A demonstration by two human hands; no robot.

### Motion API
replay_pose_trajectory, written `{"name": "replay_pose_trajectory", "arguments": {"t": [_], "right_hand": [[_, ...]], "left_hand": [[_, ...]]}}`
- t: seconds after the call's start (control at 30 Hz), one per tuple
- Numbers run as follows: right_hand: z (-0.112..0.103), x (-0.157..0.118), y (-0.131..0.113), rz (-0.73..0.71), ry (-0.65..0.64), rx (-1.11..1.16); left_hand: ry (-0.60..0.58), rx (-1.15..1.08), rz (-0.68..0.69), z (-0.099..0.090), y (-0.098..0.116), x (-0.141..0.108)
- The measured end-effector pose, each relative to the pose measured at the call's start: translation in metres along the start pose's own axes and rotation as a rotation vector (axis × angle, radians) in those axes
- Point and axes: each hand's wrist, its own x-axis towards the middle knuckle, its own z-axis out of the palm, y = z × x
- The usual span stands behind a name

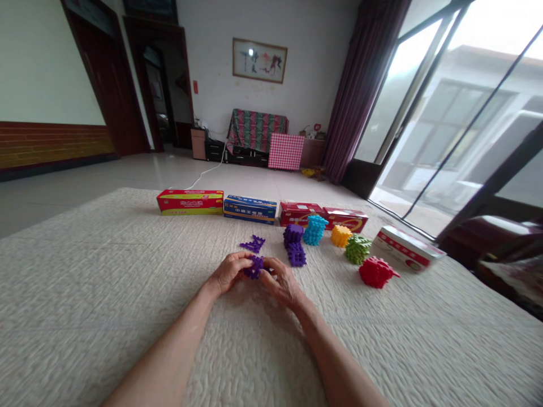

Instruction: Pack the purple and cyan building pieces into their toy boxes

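Note:
Between my two hands, a purple notched building piece (254,268) is gripped from both sides. My left hand (231,271) pinches its left edge with thumb and fingers. My right hand (280,279) has its thumb and fingers closed on the right edge; part of the piece is hidden behind the fingers. Just beyond my hands, loose purple pieces (253,244) lie on the quilted cover. To the right stand a purple stack (293,236) and, in front of it, a purple block with square holes (297,255).
Farther right sit a blue stack (315,230), a yellow stack (341,236), a green stack (358,249) and a red stack (376,272). Behind are a red-and-green box (190,202), a blue box (250,209), red boxes (302,213) and a white-and-red box (407,249).

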Motion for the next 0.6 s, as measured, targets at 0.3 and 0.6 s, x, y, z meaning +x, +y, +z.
{"name": "replay_pose_trajectory", "arguments": {"t": [0.3, 0.6], "right_hand": [[-0.001, 0.003, 0.006, -0.021, 0.09, 0.01], [-0.044, 0.002, 0.037, -0.161, 0.437, -0.459]], "left_hand": [[-0.003, 0.042, 0.02, -0.004, -0.005, 0.001], [0.094, 0.026, -0.017, -0.001, -0.003, 0.001]]}}
